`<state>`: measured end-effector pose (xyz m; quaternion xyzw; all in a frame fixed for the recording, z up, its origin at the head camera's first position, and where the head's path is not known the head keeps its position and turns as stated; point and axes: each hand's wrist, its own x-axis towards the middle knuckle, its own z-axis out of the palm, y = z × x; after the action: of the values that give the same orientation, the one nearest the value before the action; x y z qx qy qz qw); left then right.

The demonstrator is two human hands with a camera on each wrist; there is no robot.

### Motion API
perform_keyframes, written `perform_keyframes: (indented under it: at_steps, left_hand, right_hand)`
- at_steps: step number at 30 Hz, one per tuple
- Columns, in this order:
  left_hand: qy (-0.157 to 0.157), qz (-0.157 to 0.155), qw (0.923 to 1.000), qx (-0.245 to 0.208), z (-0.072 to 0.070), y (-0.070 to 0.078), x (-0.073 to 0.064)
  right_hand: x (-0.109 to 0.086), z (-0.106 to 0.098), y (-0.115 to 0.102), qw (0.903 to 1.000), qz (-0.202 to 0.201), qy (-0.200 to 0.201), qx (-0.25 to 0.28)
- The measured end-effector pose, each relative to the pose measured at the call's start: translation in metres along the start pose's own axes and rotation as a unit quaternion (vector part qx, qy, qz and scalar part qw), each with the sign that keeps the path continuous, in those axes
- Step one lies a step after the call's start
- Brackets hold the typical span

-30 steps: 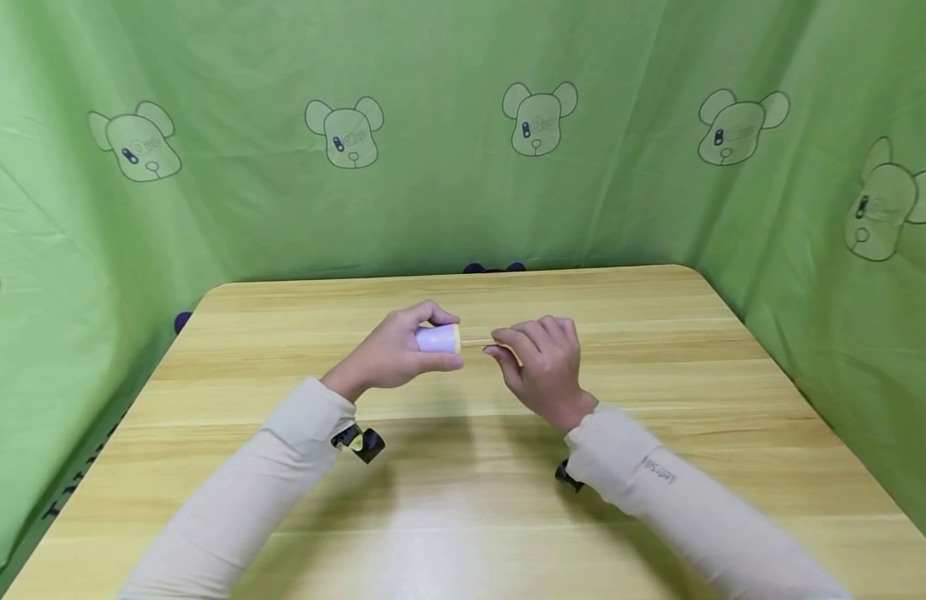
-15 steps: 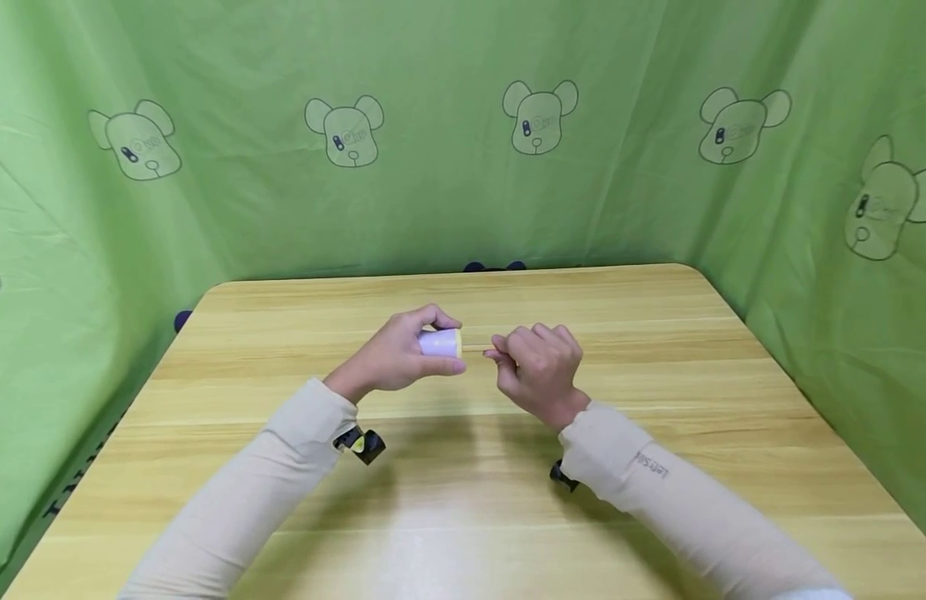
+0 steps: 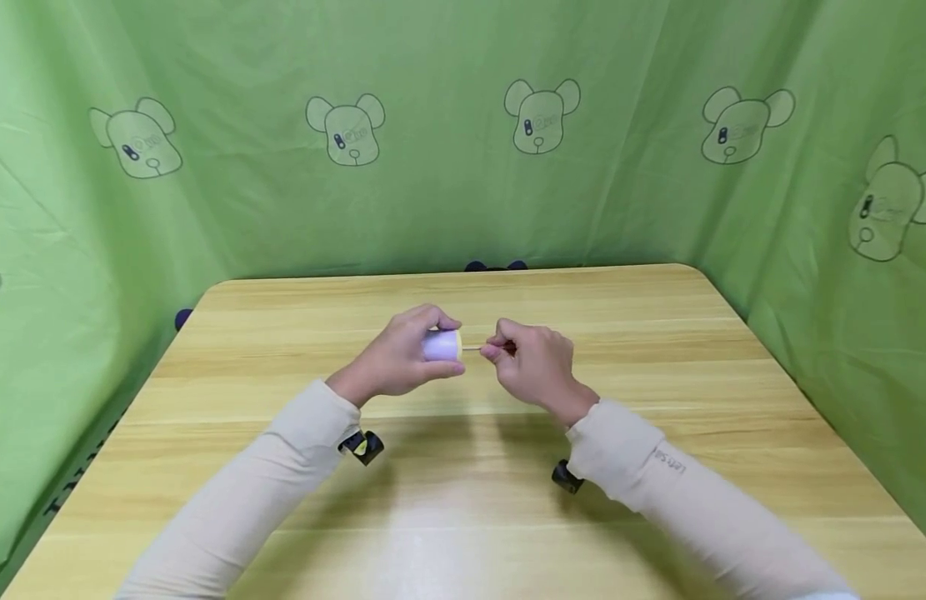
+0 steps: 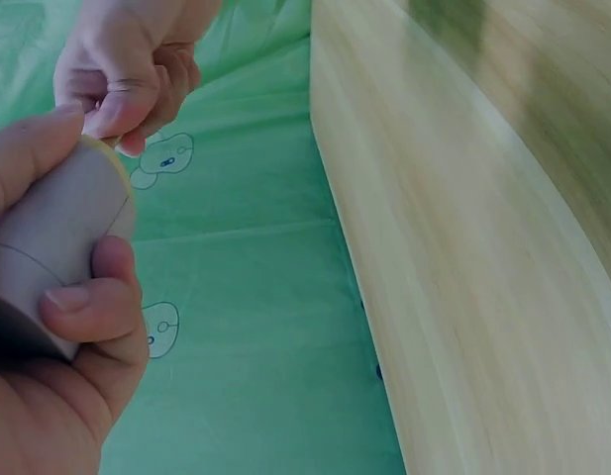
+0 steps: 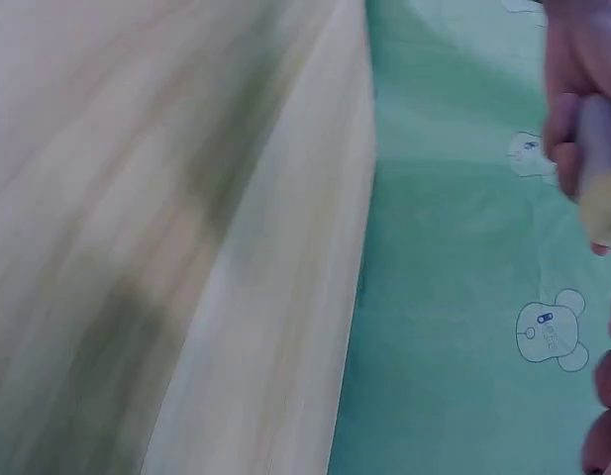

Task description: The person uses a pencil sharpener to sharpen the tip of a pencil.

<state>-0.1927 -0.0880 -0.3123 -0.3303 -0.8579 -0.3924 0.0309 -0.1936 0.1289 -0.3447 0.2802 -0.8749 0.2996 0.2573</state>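
My left hand [image 3: 391,358] grips a small lilac cylinder [image 3: 442,346], held sideways above the table with its pale yellow end facing right. From that end a thin wood-coloured stick [image 3: 472,347] sticks out. The thumb and forefinger of my right hand [image 3: 538,367] pinch the stick close to the cylinder. In the left wrist view, thin dark lines run over the cylinder [image 4: 62,213], and the right fingertips lie right at its yellow rim. The right wrist view has the cylinder's cream end [image 5: 600,203] at the right edge, with only part of my right hand [image 5: 607,396] showing.
Below the hands spreads a light wood-grain table [image 3: 463,500] with rounded far corners. Green curtains [image 3: 447,208] printed with bear heads hang behind it and at both sides. Small black cameras sit at both wrists, the left camera [image 3: 363,447] and the right camera [image 3: 566,477].
My right hand has turned about the stick and shifted its pinch, and less of the stick shows between hand and cylinder. The left hand and cylinder have stayed nearly still.
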Motion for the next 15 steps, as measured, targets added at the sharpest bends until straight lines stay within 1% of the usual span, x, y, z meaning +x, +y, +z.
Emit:
perform_keyframes:
  at_steps: [1,2,3,4,5,7,8,9,10,11,13,15]
  left_hand:
    - [0.002,0.010,0.9999,0.009,0.001,-0.001,-0.001]
    - [0.005,0.021,0.9996,0.018,0.002,-0.001,-0.001]
    - [0.007,0.033,0.9990,0.030,0.004,-0.002,-0.002]
    - [0.007,0.045,0.9980,0.043,0.005,-0.003,-0.003]
    - [0.005,0.058,0.9966,0.058,0.007,-0.003,-0.004]
    - [0.002,0.086,0.9924,0.088,0.010,-0.004,-0.005]
    - [0.002,0.098,0.9899,0.102,0.011,-0.004,-0.006]
    - [0.004,0.107,0.9876,0.114,0.012,-0.004,-0.006]
    - [0.007,0.114,0.9861,0.121,0.013,-0.004,-0.006]
    - [0.012,0.116,0.9858,0.121,0.013,-0.004,-0.005]
    - [0.025,0.108,0.9879,0.109,0.012,-0.004,-0.004]
    - [0.035,0.094,0.9913,0.086,0.011,-0.006,-0.003]
  right_hand:
    - [0.002,-0.003,-0.001,0.9988,0.031,-0.035,0.014]
    - [0.004,-0.005,-0.002,0.9953,0.060,-0.071,0.027]
    - [0.006,-0.008,-0.002,0.9896,0.085,-0.108,0.042]
    - [0.008,-0.010,-0.002,0.9802,0.114,-0.147,0.069]
    - [0.010,-0.013,-0.002,0.9685,0.139,-0.182,0.098]
    - [0.015,-0.017,0.000,0.9436,0.181,-0.236,0.146]
    - [0.017,-0.019,0.000,0.9328,0.197,-0.254,0.163]
    - [0.018,-0.021,0.001,0.9247,0.209,-0.266,0.175]
    - [0.020,-0.023,0.001,0.9212,0.216,-0.269,0.179]
    - [0.021,-0.024,0.001,0.9255,0.212,-0.266,0.166]
    - [0.022,-0.025,0.000,0.9398,0.195,-0.248,0.131]
    - [0.021,-0.023,-0.001,0.9542,0.175,-0.220,0.102]
